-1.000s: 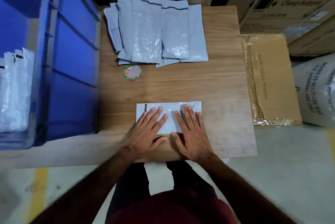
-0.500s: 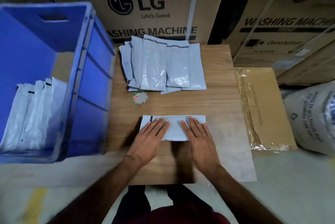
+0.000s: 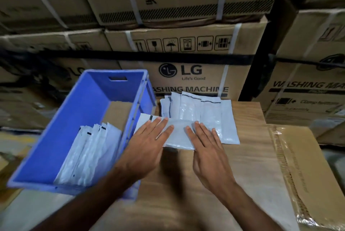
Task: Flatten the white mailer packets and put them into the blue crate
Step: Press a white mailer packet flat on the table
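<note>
Our left hand [image 3: 149,143] and right hand [image 3: 207,144] lie flat, fingers spread, palms down on one white mailer packet [image 3: 177,135], which looks lifted off the wooden table [image 3: 252,156], its left end reaching the rim of the blue crate [image 3: 61,133]. Behind it, the unsorted packet pile [image 3: 201,113] on the table. Inside the crate, finished packets [image 3: 87,152] lean in a row. LG boxes [image 3: 186,73] behind.
</note>
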Demonstrator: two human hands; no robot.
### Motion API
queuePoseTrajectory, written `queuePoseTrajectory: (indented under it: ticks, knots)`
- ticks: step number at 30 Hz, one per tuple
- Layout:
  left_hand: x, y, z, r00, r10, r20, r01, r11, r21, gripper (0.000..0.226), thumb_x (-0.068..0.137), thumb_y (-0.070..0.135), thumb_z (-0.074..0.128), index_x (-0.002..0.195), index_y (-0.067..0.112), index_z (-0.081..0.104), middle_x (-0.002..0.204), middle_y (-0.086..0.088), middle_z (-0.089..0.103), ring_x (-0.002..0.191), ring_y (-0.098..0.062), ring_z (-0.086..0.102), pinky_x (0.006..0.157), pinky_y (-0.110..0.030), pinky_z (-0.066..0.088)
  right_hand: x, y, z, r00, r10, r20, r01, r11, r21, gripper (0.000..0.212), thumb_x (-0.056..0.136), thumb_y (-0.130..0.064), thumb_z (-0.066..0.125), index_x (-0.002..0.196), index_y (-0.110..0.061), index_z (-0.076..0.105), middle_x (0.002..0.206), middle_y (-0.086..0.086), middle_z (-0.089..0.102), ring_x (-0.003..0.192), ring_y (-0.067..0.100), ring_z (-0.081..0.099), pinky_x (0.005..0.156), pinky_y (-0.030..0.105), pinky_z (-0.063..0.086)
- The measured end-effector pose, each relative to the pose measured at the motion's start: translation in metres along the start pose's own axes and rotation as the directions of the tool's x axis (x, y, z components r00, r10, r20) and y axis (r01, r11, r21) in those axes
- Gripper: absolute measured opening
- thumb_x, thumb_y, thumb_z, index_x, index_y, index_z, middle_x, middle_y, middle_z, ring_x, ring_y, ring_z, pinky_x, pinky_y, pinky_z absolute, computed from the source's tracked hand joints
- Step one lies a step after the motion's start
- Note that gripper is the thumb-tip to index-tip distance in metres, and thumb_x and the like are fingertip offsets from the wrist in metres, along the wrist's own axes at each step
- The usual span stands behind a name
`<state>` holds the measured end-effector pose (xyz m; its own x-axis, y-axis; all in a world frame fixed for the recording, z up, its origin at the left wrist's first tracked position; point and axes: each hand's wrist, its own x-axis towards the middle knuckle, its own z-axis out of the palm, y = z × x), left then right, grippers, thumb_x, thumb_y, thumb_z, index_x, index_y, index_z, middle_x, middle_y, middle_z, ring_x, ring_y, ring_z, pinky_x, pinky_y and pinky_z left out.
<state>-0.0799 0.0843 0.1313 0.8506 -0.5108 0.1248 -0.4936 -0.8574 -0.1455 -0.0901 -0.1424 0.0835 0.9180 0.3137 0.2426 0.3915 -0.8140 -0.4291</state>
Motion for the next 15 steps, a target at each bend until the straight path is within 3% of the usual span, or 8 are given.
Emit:
queuePoseTrajectory:
  ticks: [6, 11, 13, 15]
  knots:
    - [-0.043, -0.103, -0.015, 1.000, 0.016, 0.006, -0.016, 0.999, 0.035, 0.066, 0.081, 0.009, 0.035, 0.144, 0.007, 0.055, 0.151, -0.017, 0.050, 0.138, -0.038, 0.049, 0.113, -0.048, 0.031, 0.049, -0.093, 0.024, 0.997, -0.075, -0.013, 0.076, 0.997, 0.026, 0.072, 0.084, -0.019, 0.038, 0.155, -0.020, 0.040, 0.162, 0.006, 0.037, 0.152, 0.023, 0.029, 0.123, 0.050, 0.021]
    - [-0.087, -0.206, -0.013, 0.998, 0.040, 0.047, -0.043, 0.997, 0.070, 0.078, 0.075, 0.004, 0.041, 0.152, 0.013, 0.044, 0.158, -0.013, 0.041, 0.144, -0.033, 0.041, 0.117, -0.045, 0.027, 0.086, -0.188, 0.060, 0.997, -0.081, 0.017, 0.080, 0.996, 0.032, 0.073, 0.081, -0.019, 0.033, 0.154, -0.019, 0.043, 0.160, 0.007, 0.040, 0.151, 0.025, 0.032, 0.122, 0.050, 0.023]
    - [-0.094, -0.248, -0.011, 0.995, 0.066, 0.068, -0.071, 0.995, 0.073, 0.079, 0.075, 0.007, 0.045, 0.153, 0.017, 0.043, 0.159, -0.012, 0.040, 0.144, -0.032, 0.040, 0.118, -0.045, 0.027, 0.098, -0.224, 0.082, 0.997, -0.062, 0.037, 0.059, 0.996, 0.063, 0.076, 0.081, -0.021, 0.030, 0.156, -0.019, 0.040, 0.162, 0.007, 0.036, 0.152, 0.023, 0.029, 0.123, 0.048, 0.022]
    - [-0.094, -0.285, -0.008, 0.990, 0.094, 0.108, -0.103, 0.992, 0.077, 0.080, 0.074, 0.007, 0.054, 0.153, 0.020, 0.044, 0.157, -0.010, 0.043, 0.142, -0.034, 0.042, 0.118, -0.049, 0.032, 0.106, -0.258, 0.104, 0.996, -0.033, 0.079, 0.024, 0.992, 0.120, 0.081, 0.080, -0.025, 0.022, 0.161, -0.021, 0.026, 0.168, 0.004, 0.022, 0.156, 0.018, 0.016, 0.126, 0.044, 0.013]
